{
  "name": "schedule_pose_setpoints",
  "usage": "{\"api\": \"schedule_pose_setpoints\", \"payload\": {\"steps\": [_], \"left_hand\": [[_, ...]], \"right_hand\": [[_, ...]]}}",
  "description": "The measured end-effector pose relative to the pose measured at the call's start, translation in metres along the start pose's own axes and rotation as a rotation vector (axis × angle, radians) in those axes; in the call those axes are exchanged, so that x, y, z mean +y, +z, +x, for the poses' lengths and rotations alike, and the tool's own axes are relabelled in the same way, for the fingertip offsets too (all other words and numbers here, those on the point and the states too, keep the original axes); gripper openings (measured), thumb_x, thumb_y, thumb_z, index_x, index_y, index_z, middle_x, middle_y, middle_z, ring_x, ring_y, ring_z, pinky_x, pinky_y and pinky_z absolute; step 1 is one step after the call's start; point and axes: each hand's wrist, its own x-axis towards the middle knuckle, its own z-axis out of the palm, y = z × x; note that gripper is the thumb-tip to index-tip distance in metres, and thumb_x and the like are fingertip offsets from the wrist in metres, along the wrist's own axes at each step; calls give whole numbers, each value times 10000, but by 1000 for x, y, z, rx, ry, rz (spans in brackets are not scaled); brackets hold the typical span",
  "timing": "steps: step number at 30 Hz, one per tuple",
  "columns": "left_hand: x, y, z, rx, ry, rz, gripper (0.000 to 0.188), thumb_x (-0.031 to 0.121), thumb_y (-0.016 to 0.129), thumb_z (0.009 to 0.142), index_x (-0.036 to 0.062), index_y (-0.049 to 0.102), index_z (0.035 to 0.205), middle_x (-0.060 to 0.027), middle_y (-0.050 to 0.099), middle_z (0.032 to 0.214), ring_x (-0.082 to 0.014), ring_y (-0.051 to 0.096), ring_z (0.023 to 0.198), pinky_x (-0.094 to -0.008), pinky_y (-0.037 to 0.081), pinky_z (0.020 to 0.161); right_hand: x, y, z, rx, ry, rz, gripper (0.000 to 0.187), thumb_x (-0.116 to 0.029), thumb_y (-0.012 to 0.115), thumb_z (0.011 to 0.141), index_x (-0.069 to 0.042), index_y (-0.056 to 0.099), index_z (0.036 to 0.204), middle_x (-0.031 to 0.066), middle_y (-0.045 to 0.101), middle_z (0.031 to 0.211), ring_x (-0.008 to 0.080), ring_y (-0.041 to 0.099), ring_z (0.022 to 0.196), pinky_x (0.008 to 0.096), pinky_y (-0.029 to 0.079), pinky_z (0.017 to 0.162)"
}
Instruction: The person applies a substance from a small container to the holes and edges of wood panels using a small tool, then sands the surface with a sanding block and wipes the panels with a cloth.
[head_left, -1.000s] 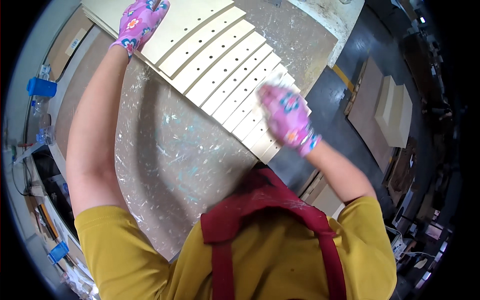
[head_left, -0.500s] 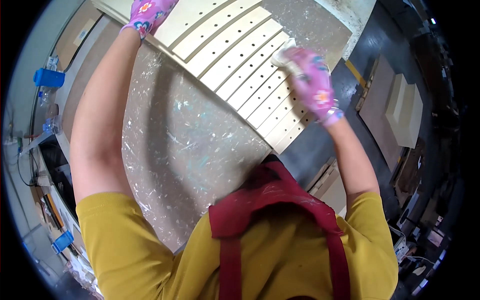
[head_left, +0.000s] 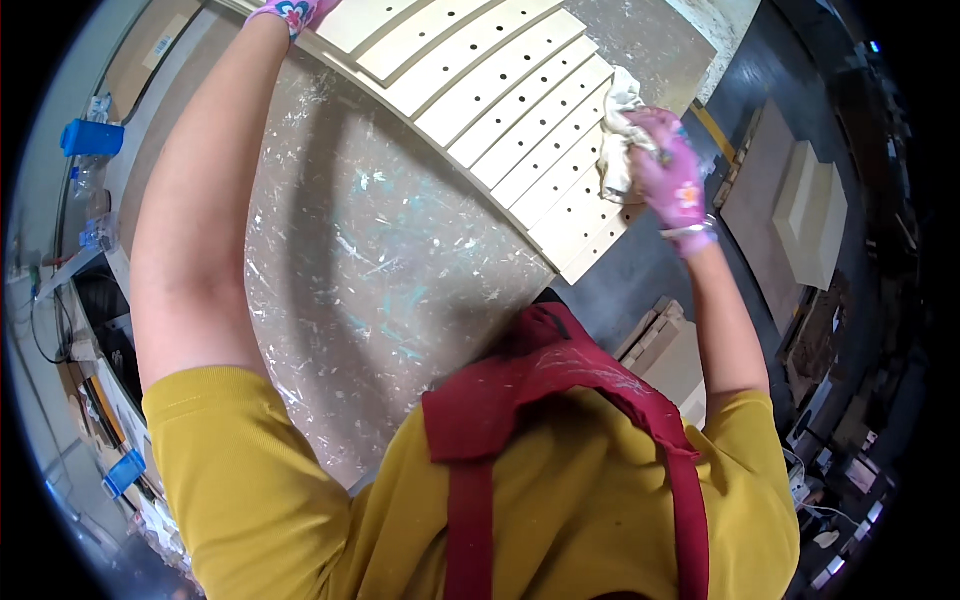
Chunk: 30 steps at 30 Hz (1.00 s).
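Observation:
A pale wooden panel (head_left: 497, 88), made of stepped, curved strips dotted with dark holes, lies at a slant on a paint-specked worktable (head_left: 380, 270). My right hand (head_left: 672, 175), in a pink flowered glove, is closed around a crumpled white rag (head_left: 620, 135). The rag rests over the panel's right end. At the top edge of the picture, my left hand (head_left: 298, 12), gloved alike, is beside the panel's upper left edge. Its fingers fall outside the picture.
Boards and a pale angled wooden piece (head_left: 808, 215) are stacked to the right. More cut boards (head_left: 665, 350) lie low beside the table. A blue container (head_left: 92, 138) and clear bottles stand at the far left. My red apron (head_left: 545, 365) is close to the table's near corner.
My right hand has moved right and slightly nearer with the rag, which now hangs more spread out. The panel appears shifted slightly to the right, and less of my left hand shows.

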Motion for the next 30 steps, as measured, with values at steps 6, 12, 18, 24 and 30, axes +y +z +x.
{"api": "schedule_pose_setpoints", "payload": {"steps": [6, 12, 18, 24, 30], "left_hand": [[2, 4, 1, 21, 28, -11, 508, 377, 418, 942, 12, 530, 1277, -181, 507, 1344, -321, 439, 1275, -392, 301, 1099], [-1, 7, -5, -12, -1, 45, 512, 383, 414, 944, 24, 519, 1293, -179, 511, 1340, -315, 432, 1283, -399, 288, 1106], [-1, 6, 5, -2, 40, 39, 512, 389, 409, 952, 15, 526, 1281, -186, 506, 1342, -324, 448, 1269, -393, 302, 1102], [-2, 8, 3, -25, 32, -1, 501, 366, 415, 952, 7, 523, 1284, -182, 490, 1361, -304, 413, 1302, -383, 286, 1113], [-15, 4, -5, -22, 8, 30, 518, 384, 419, 954, 6, 514, 1295, -195, 494, 1353, -321, 430, 1287, -394, 300, 1105]], "right_hand": [[-29, 33, -40, -139, -136, -423, 521, -31, 590, 680, -46, 595, 1200, 171, 573, 1173, 344, 529, 1081, 408, 429, 947], [-81, 58, -81, -285, -254, -200, 440, -62, 663, 704, -118, 644, 1140, 115, 607, 1093, 316, 571, 976, 417, 459, 844], [-49, 32, -39, -156, -69, -166, 458, -101, 643, 729, -101, 605, 1185, 109, 593, 1145, 307, 561, 1022, 415, 448, 906], [-74, 64, -87, -335, -226, 96, 354, -101, 607, 762, -95, 655, 1113, 115, 633, 1011, 289, 607, 932, 380, 500, 805], [-54, -9, -65, -100, 308, 436, 322, -53, 610, 750, -86, 656, 1067, 116, 644, 975, 268, 630, 872, 325, 504, 805]]}}
